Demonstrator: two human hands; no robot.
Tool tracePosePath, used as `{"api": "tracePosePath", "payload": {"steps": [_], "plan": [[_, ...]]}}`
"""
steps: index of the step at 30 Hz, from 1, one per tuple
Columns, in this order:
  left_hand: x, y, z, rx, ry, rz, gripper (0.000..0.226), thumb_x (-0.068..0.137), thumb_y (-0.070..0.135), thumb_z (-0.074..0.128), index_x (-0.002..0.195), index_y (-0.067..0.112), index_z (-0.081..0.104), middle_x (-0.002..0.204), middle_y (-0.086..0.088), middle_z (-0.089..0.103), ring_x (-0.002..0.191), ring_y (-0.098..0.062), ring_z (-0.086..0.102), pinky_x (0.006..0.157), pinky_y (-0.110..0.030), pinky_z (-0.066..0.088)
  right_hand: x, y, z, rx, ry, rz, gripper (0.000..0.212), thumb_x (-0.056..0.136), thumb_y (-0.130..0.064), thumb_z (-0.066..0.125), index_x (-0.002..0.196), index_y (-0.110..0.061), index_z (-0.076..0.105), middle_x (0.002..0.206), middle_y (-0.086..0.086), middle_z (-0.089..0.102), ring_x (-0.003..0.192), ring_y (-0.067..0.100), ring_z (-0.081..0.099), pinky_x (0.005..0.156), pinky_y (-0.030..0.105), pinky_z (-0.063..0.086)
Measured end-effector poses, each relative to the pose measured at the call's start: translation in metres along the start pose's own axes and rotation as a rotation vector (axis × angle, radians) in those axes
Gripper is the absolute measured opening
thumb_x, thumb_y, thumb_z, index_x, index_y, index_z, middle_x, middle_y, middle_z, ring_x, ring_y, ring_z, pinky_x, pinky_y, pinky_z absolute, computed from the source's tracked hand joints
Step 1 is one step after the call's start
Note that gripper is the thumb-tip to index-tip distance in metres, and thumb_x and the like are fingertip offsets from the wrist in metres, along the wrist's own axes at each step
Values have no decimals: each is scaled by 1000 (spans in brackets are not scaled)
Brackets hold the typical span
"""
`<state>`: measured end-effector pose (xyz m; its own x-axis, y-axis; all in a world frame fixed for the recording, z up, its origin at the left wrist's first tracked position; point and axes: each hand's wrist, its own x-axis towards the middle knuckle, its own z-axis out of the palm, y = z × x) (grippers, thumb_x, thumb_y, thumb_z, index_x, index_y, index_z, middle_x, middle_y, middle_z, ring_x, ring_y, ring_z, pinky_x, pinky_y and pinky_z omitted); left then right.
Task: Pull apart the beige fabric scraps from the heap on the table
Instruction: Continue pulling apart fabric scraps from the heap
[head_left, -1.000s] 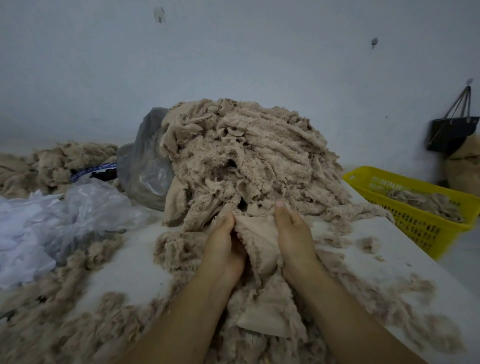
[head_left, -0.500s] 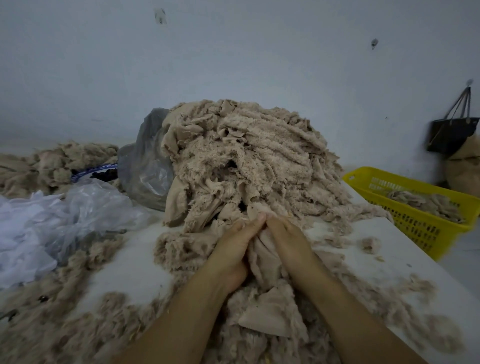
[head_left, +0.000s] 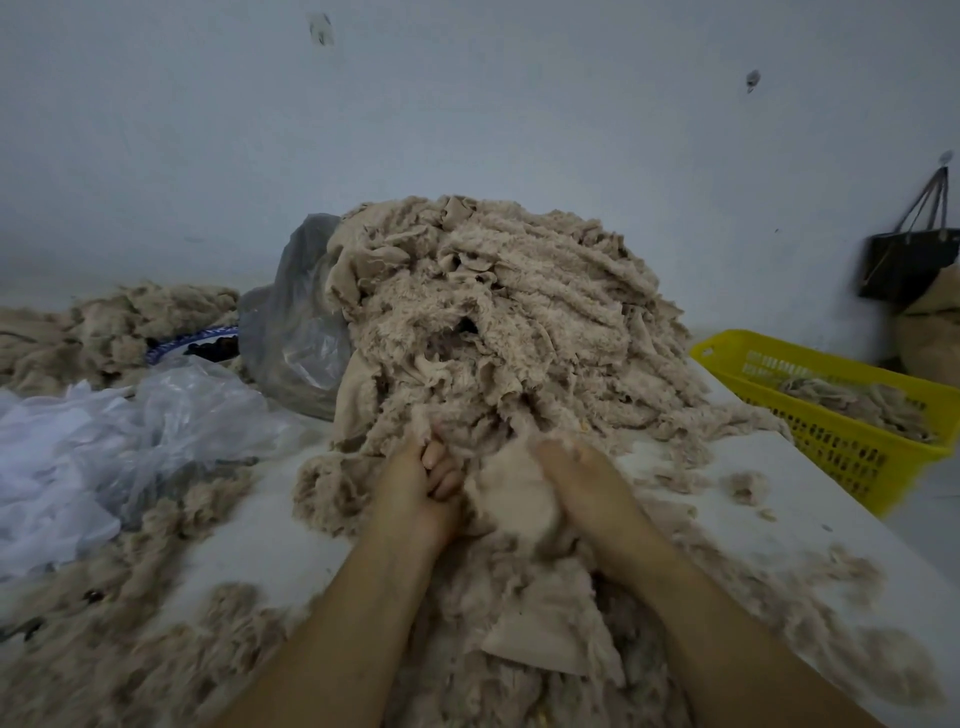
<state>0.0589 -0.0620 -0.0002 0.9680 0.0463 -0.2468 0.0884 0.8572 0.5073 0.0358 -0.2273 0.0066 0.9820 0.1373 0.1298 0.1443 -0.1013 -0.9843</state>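
Note:
A tall heap of beige fleecy fabric scraps rises at the middle of the white table. At its near foot, my left hand grips a scrap with curled fingers. My right hand holds a smooth beige scrap that lies between the two hands; its fingertips are blurred and buried in the fabric. More pulled scraps lie between my forearms.
Loose beige fluff covers the table's near left. Clear plastic sheeting and a grey plastic bag sit left. A yellow basket with scraps stands right, past the table edge. A dark bag hangs on the wall.
Both hands met at the heap's foot, then drew back toward me and apart, pulling the smooth scrap out of the heap.

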Motion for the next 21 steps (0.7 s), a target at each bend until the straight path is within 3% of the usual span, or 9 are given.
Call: {"api": "tracePosePath", "payload": {"steps": [3,6,7,8,11,14,16,18,21], "plan": [[-6,-6,6,65,-84,-3,53,99,59,38,88,11,58,52,2,46,32,-7,31,29,-18,26,7,-1,-12,164,84,86,32,97,-45,55,97,-16,69,87,0,75,79,12,72,57,19,52],[-15,-16,13,445,-203,-28,82,84,81,32,96,11,74,91,-10,74,66,-19,70,59,-27,53,8,4,-9,191,122,61,25,96,-49,56,90,-29,68,83,-19,74,76,-2,69,59,16,51],[-21,-20,15,571,-266,-30,86,78,86,35,97,13,76,97,-9,75,78,-21,73,68,-30,54,8,4,-9,226,149,51,24,96,-50,57,87,-30,67,81,-20,74,75,-2,70,58,16,52],[-26,-23,16,692,-313,-18,85,70,91,42,92,16,77,89,-6,75,74,-19,71,66,-28,53,9,4,-10,271,186,41,24,96,-50,57,87,-30,67,79,-18,74,74,0,71,57,17,53],[-41,-25,19,1052,-369,8,62,53,91,64,65,31,70,58,11,56,46,-6,45,44,-18,36,14,0,-21,414,361,11,21,99,-43,55,93,-24,65,76,-7,75,68,7,71,50,20,52],[-47,-23,15,1282,-576,-87,32,66,64,75,69,32,72,63,15,60,53,0,51,51,-13,40,19,2,-33,448,487,9,17,101,-40,53,89,-29,59,86,-4,70,75,10,68,59,26,53],[-50,-20,15,1302,-626,-118,22,75,48,78,69,29,71,67,11,61,59,-2,54,57,-14,42,22,5,-40,463,548,31,18,101,-40,52,87,-30,55,95,-2,65,84,13,64,67,32,52],[-50,-16,16,1153,-586,-88,15,80,36,75,69,27,71,68,9,63,62,-4,57,58,-16,45,25,7,-45,524,578,61,18,103,-36,51,93,-22,55,106,14,64,94,26,66,75,43,57],[-48,-5,18,712,-475,-83,11,74,31,76,80,21,76,80,-1,71,74,-13,68,67,-24,55,25,5,-43,518,554,33,11,104,-25,47,102,-30,56,108,13,60,82,23,61,57,35,53]]}}
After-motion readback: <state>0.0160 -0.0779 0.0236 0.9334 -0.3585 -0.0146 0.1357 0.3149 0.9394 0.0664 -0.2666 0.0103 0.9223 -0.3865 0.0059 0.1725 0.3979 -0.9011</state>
